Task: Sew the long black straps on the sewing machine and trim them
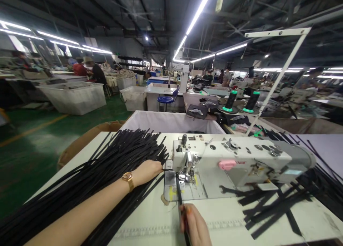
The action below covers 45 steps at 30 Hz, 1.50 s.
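My right hand (195, 225) pinches a narrow black strip (179, 192) at the front of the sewing machine (209, 156). The strip runs from my fingers up to the presser foot (184, 177). My left hand (150, 171), with a gold watch on the wrist, is closed just left of the needle area. A thin dark piece shows at its fingertips, too small to name. Under and beside my left forearm lies a large bundle of long black strips (107, 167) on the white table (150, 221).
Short, wider black strips (273, 208) and a wrench (230, 191) lie at the right. A thread stand (284, 67) rises behind the machine, near two black thread cones (230, 101). A white bin (171, 121) stands beyond the table. Other people sit farther off.
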{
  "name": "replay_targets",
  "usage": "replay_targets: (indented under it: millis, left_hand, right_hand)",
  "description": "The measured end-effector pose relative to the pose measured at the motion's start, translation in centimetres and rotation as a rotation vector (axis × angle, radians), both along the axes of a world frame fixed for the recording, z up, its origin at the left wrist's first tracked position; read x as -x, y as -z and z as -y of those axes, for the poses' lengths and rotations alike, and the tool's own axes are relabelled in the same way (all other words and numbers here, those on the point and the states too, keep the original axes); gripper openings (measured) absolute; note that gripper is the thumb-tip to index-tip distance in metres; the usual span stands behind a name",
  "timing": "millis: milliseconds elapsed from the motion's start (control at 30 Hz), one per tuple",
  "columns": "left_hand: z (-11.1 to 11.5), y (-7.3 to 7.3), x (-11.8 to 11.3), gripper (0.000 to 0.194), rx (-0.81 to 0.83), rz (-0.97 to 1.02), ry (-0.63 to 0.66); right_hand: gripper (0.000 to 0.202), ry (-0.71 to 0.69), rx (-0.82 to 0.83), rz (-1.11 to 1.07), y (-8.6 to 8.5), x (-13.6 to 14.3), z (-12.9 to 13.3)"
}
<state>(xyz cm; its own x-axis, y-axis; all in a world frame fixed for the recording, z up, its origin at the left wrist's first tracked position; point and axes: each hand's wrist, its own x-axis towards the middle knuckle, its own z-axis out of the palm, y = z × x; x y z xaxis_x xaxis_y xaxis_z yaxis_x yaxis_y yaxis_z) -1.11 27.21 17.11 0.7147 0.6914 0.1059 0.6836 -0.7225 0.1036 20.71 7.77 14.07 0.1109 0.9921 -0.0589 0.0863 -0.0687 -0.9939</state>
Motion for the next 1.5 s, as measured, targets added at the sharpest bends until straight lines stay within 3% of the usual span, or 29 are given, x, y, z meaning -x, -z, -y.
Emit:
replay_targets:
  millis: [100, 167, 267, 433, 667, 800, 967, 1100, 1200, 1300, 1400, 1433, 1500]
  left_hand:
    - [2.0, 0.0, 0.1, 0.031, 0.053, -0.028, -0.054]
    - [2.7, 0.1, 0.0, 0.031, 0.082, -0.030, -0.086]
    - [2.9, 0.1, -0.1, 0.033, 0.120, -0.024, -0.111]
    - [2.5, 0.3, -0.1, 0.035, 0.175, -0.019, -0.113]
    - [1.9, 0.1, -0.1, 0.035, 0.313, 0.062, -0.136]
    - [1.7, 0.0, -0.1, 0.033, 0.325, 0.055, -0.142]
    - [2.0, -0.1, -0.2, 0.036, 0.290, 0.059, -0.145]
    - [3.3, -1.8, 0.4, 0.023, 0.207, 0.111, -0.132]
    - [5.0, -4.6, 2.6, 0.020, 0.042, 0.302, -0.091]
    - [7.8, -8.1, 6.9, 0.029, -0.213, 0.612, -0.203]
    - [12.1, -10.8, 13.7, 0.031, -0.464, 0.864, -0.515]
    - [14.1, -11.4, 16.3, 0.035, -0.480, 0.939, -0.662]
    - [18.7, -12.1, 21.5, 0.045, -0.315, 1.131, -0.895]
  right_hand:
    - [0.046, -0.215, 0.241, -0.354, -1.1, 1.9, -2.1]
    - [0.038, -0.205, 0.387, -0.583, -1.0, 3.1, -4.1]
    - [0.030, -0.127, 0.463, -0.764, -0.3, 4.0, -7.1]
    - [0.023, -0.098, 0.488, -0.840, 0.8, 3.8, -10.3]
    - [0.024, -0.145, 0.528, -0.838, 1.4, 3.4, -12.4]
    - [0.025, -0.158, 0.478, -0.830, 1.7, 3.4, -12.8]
    - [0.047, -0.134, 0.392, -0.800, 1.8, 3.6, -12.5]
    - [0.059, -0.096, 0.319, -0.773, 1.1, 3.6, -11.3]
    - [0.061, -0.062, 0.274, -0.765, 0.5, 3.2, -9.4]
    - [0.062, -0.056, 0.290, -0.784, 0.5, 3.1, -7.0]
    - [0.058, -0.099, 0.337, -0.807, 0.7, 3.4, -4.2]
    - [0.056, -0.126, 0.348, -0.810, 0.8, 3.6, -3.2]
    - [0.052, -0.164, 0.370, -0.802, 0.7, 4.0, -1.4]
